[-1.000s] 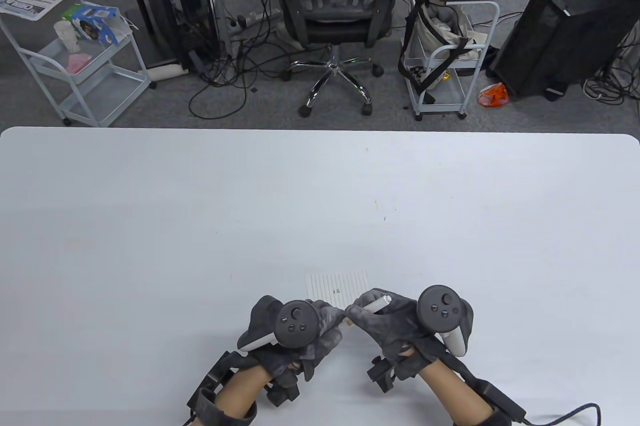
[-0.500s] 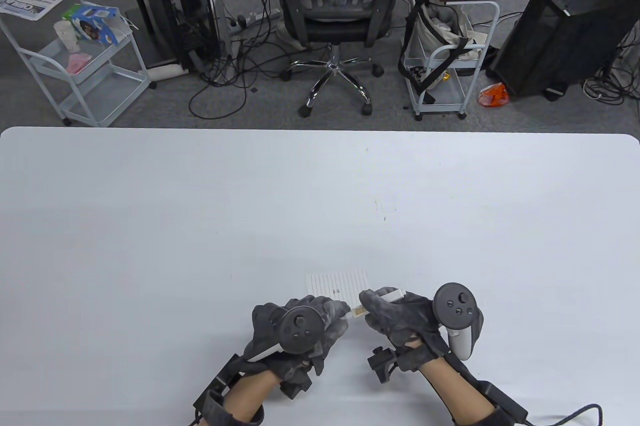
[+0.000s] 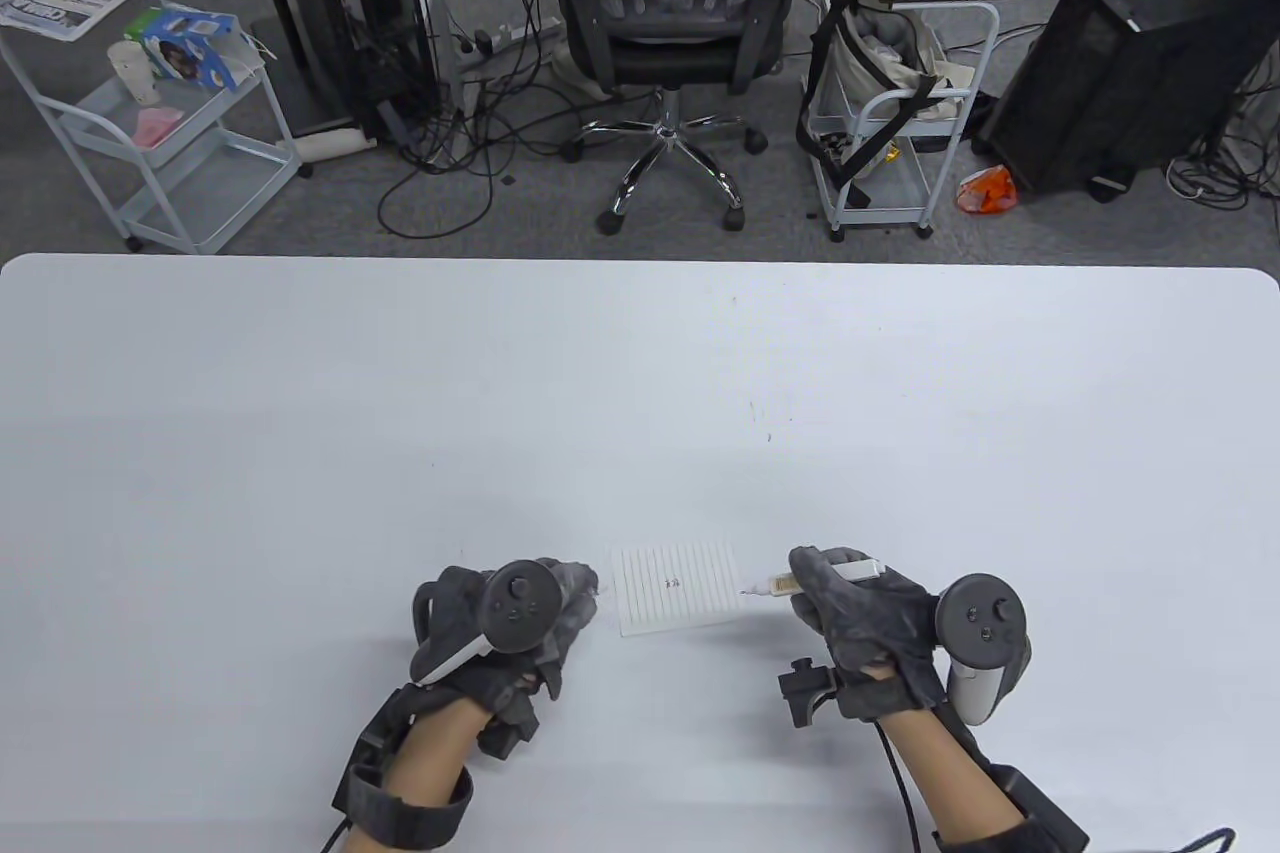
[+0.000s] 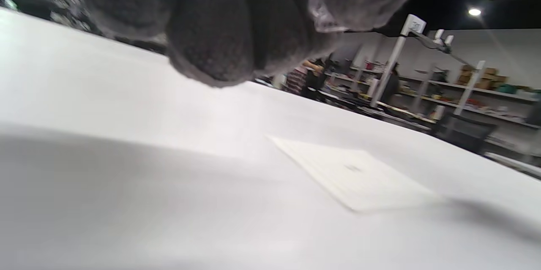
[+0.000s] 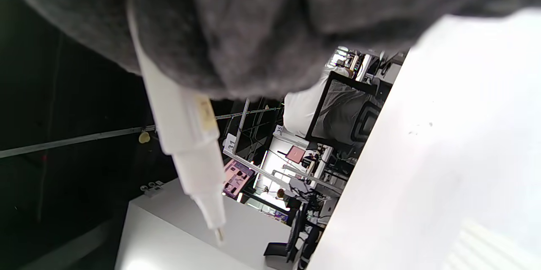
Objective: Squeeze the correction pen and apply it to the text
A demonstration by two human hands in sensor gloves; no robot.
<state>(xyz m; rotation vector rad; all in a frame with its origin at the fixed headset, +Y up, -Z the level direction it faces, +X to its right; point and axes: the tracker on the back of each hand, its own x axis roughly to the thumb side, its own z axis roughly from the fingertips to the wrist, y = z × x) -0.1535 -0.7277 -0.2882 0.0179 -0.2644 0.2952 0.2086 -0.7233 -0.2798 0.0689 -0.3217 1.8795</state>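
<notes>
A small lined paper (image 3: 675, 588) with a short dark text mark lies on the white table (image 3: 640, 363) near the front edge. My right hand (image 3: 808, 583) grips a white correction pen (image 3: 775, 583), uncapped, its tip pointing left just off the paper's right edge. The right wrist view shows the pen (image 5: 190, 143) held above the table and a corner of the paper (image 5: 486, 244). My left hand (image 3: 575, 593) is curled just left of the paper and pinches a small clear cap (image 4: 323, 18). The paper (image 4: 355, 177) lies flat in the left wrist view.
Beyond the table's far edge stand an office chair (image 3: 670, 23), two white carts (image 3: 170, 143) (image 3: 890, 123) and black computer towers (image 3: 1120, 63). A few small dark specks (image 3: 765, 423) mark the table behind the paper.
The hands were together over the paper's front edge, at the pen's tip. They have pulled apart, the left to the left with the cap, the right to the right with the bared pen.
</notes>
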